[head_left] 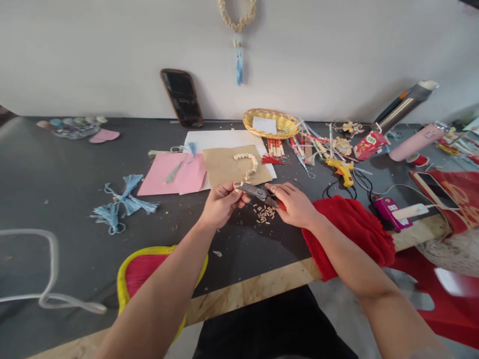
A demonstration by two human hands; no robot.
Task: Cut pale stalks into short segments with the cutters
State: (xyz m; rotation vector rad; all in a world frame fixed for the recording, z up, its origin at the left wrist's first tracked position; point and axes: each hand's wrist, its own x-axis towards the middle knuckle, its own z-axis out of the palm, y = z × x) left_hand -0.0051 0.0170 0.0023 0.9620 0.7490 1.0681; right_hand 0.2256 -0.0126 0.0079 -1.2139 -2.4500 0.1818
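My right hand (294, 202) is wrapped round the red handles of a pair of pliers (258, 192), whose grey jaws point left. At the jaws' tip, the fingers of my left hand (223, 203) are pinched together on something too small to make out. A curved strand of cream-coloured pieces (254, 162) lies on a sheet of brown paper (220, 167) just beyond my hands, its lower end close to my left fingertips. Below the pliers, a pile of small beige pieces (265, 213) is scattered on the dark tabletop (179, 224).
Blue tassels (129, 194) and pink paper (157, 172) lie to the left. At the back stand a phone (183, 97) and a yellow basket (258, 130). Rightward are a yellow glue gun (342, 169), a red cloth (348, 232) and a pink bottle (417, 142).
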